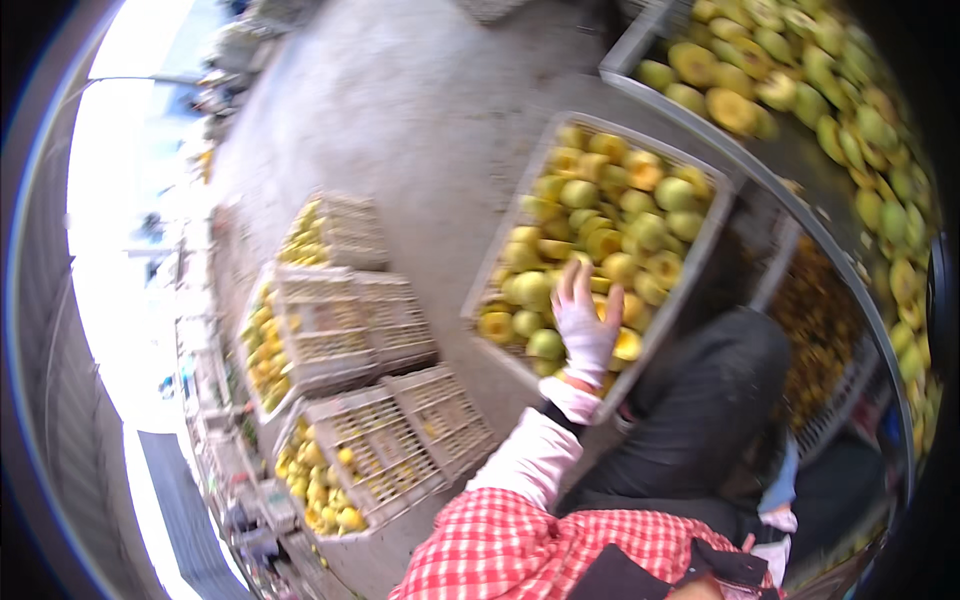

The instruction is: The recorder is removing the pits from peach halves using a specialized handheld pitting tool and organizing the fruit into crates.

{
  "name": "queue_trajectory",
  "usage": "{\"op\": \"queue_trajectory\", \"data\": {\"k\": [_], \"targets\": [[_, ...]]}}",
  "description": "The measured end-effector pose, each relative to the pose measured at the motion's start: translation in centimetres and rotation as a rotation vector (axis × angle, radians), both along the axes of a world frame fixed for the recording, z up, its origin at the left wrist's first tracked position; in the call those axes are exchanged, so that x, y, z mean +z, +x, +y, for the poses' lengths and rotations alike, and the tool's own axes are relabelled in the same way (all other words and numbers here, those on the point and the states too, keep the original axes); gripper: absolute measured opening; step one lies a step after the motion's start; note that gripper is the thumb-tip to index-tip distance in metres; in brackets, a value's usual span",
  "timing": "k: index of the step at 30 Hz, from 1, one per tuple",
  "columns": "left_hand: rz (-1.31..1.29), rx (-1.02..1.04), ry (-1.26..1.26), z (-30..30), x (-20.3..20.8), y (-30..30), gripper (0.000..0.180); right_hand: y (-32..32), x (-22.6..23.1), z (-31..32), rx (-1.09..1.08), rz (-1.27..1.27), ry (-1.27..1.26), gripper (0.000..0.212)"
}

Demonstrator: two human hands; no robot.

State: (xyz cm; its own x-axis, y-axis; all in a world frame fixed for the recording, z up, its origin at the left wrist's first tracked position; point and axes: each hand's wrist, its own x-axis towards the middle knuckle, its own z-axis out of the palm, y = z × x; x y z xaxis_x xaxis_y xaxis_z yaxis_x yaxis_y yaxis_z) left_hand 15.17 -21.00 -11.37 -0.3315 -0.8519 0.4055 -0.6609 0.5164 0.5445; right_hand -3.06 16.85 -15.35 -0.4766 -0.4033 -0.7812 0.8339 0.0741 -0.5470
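Note:
My left hand, in a pale fingerless glove or wrap, reaches over a plastic crate full of yellow-green fruit. Many of the fruits are halved and hollowed, showing orange-yellow insides. The fingers are spread and hold nothing; whether the fingertips touch the fruit I cannot tell. Low on the right, by my dark trouser leg, a pale pink cuff and a light-blue shape show where my right arm seems to be. The fingers of that hand cannot be made out.
A metal-rimmed table with halved fruit curves along the right. Beneath it sits a crate of small brown pieces. Several tilted slatted crates with yellow fruit stand to the left on the concrete floor.

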Motion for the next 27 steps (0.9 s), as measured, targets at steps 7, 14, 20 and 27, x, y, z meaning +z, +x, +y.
{"op": "queue_trajectory", "data": {"k": [7, 14, 20, 27], "targets": [[0.582, 0.926, 0.936, 5.8, -9.7, 15.0, 0.076, 3.8, -8.0, -15.1, 0.468, 0.066, -0.490, 0.026], [1.228, 0.667, 1.340, 4.9, -15.6, 16.4, 0.035, 2.6, -5.4, -14.9, 0.543, 0.221, -0.469, 0.026], [1.275, 0.800, 1.282, 1.6, -13.3, 17.9, 0.015, 0.7, 1.6, -2.9, 0.363, 0.182, -0.285, 0.024], [1.066, 0.866, 1.351, 0.3, -8.1, 13.1, 0.039, 2.5, 9.9, -0.5, 0.326, 0.330, 0.476, 0.024]]}}
